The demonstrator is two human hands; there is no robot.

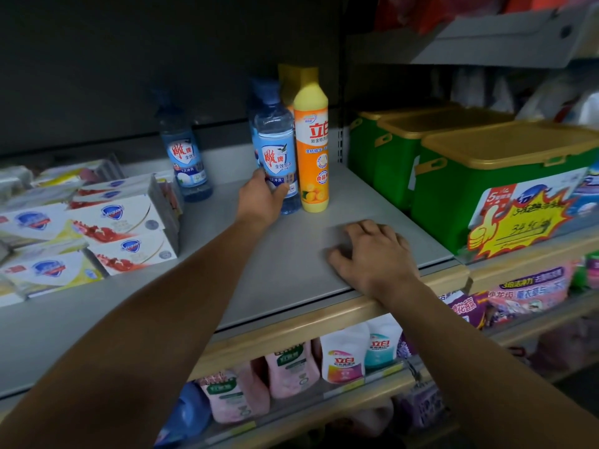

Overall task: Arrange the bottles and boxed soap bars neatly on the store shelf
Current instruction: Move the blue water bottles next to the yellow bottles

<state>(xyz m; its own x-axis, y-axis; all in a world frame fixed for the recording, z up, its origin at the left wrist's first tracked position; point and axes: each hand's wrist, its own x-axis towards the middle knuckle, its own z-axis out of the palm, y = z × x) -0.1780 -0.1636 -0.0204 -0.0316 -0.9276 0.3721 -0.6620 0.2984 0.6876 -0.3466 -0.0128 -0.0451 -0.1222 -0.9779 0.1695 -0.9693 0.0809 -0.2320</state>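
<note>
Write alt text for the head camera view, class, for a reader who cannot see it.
A person's left hand grips a blue detergent bottle standing beside a yellow-orange dish soap bottle on a grey store shelf, while the right hand rests on the shelf's front. Boxed soap bars are stacked at left, another blue bottle stands behind them, and green bins sit at right.

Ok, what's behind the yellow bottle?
A second yellow bottle stands right behind the yellow bottle; only its top shows. Whether more stand behind it is hidden. The left hand holds the blue bottle beside it.
</note>
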